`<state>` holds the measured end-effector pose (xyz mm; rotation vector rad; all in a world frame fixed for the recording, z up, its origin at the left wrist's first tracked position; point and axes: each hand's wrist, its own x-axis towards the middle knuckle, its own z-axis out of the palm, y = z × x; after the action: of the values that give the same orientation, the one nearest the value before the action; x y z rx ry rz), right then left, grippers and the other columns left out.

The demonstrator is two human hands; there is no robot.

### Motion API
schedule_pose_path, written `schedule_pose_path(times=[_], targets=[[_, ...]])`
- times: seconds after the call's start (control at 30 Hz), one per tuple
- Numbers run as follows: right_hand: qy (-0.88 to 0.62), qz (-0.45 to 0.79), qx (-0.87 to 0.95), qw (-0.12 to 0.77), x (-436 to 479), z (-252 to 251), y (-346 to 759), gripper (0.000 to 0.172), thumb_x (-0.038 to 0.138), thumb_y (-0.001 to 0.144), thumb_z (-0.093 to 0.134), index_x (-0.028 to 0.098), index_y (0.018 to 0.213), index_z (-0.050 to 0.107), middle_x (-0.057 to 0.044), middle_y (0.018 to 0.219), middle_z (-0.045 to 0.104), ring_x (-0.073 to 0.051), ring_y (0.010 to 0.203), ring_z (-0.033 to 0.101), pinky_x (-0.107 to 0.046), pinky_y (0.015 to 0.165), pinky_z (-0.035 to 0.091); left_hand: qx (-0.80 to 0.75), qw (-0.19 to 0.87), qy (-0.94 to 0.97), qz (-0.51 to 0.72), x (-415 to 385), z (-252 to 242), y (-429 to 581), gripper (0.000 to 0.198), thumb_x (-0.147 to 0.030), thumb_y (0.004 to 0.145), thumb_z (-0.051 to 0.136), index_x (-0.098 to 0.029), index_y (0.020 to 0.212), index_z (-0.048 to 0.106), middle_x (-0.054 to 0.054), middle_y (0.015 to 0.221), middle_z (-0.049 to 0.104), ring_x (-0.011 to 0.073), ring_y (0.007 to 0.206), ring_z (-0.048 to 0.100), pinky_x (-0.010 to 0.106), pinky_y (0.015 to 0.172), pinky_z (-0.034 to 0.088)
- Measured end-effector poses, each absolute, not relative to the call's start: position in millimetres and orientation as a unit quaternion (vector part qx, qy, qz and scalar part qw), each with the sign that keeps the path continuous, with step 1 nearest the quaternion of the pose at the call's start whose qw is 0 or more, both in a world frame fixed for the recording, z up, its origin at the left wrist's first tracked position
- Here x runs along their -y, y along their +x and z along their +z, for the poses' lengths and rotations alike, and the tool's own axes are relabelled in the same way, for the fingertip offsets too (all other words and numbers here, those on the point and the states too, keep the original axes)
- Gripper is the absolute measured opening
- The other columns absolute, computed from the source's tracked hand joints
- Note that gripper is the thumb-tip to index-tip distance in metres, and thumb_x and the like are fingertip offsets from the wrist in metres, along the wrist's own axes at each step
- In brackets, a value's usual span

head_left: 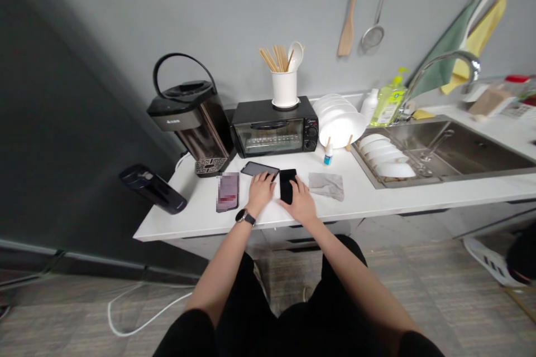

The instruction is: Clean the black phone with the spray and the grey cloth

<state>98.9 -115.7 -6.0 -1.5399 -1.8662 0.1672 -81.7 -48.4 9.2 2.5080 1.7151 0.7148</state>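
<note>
A black smartphone lies on the white counter, its screen dark. My right hand holds it, with the thumb at its lower left and the fingers along its right edge. My left hand, with a watch on the wrist, lies with fingers extended at the right end of a dark grey flat phone-like device; the fingers cover part of that device. Further left is another phone with a blurred-out screen. To the right of my right hand lies a grey cloth, and behind it stands a small white-and-blue bottle.
A toaster oven stands behind the phones, bearing a white utensil holder. On the left are a hot-water dispenser and a black bottle-like container. Plates and a sink are on the right. Another person's shoe shows lower right.
</note>
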Motion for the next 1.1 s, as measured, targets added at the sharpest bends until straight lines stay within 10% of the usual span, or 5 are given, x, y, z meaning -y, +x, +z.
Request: schedule_pose_path(times=[0.3,0.5,0.83,1.1], targets=[[-0.626,0.088,0.712,0.305,107.6,-13.6,123.9,0.085,0.023,0.077,0.068,0.004,0.155,0.038,-0.026,0.161,0.045,-0.040,0.138,0.055,-0.050,0.115,0.049,-0.503,0.076,0.814,0.280,141.8,12.0,-77.6,0.035,-0.039,0.101,0.062,-0.023,0.131,0.069,0.011,0.140,0.068,0.0298,0.128,0.058,0.048,0.116,0.045],[-0.632,0.102,0.712,0.287,110.2,-5.8,142.4,0.097,0.021,0.068,0.075,0.005,0.155,0.036,-0.028,0.150,0.051,-0.042,0.130,0.059,-0.051,0.112,0.049,-0.489,0.089,0.818,0.290,125.6,27.8,-102.5,0.045,-0.012,0.098,0.050,-0.024,0.139,0.064,0.007,0.150,0.062,0.0269,0.140,0.052,0.050,0.123,0.040],[-0.667,0.156,0.668,0.291,111.1,-8.1,147.1,0.106,0.030,0.071,0.081,0.009,0.160,0.029,-0.025,0.136,0.058,-0.040,0.118,0.068,-0.048,0.099,0.054,-0.581,-0.064,0.791,0.182,162.4,28.1,-95.5,0.053,-0.058,0.104,0.048,-0.019,0.131,0.073,0.016,0.117,0.066,0.0332,0.113,0.057,0.051,0.100,0.048],[-0.649,0.181,0.646,0.359,122.0,-2.0,148.8,0.089,0.034,0.076,0.071,0.011,0.156,0.040,-0.022,0.145,0.060,-0.037,0.129,0.064,-0.048,0.108,0.053,-0.575,-0.009,0.791,0.208,210.2,12.4,-94.8,0.063,-0.060,0.098,0.061,-0.021,0.148,0.061,0.016,0.153,0.053,0.0354,0.139,0.048,0.051,0.118,0.044]])
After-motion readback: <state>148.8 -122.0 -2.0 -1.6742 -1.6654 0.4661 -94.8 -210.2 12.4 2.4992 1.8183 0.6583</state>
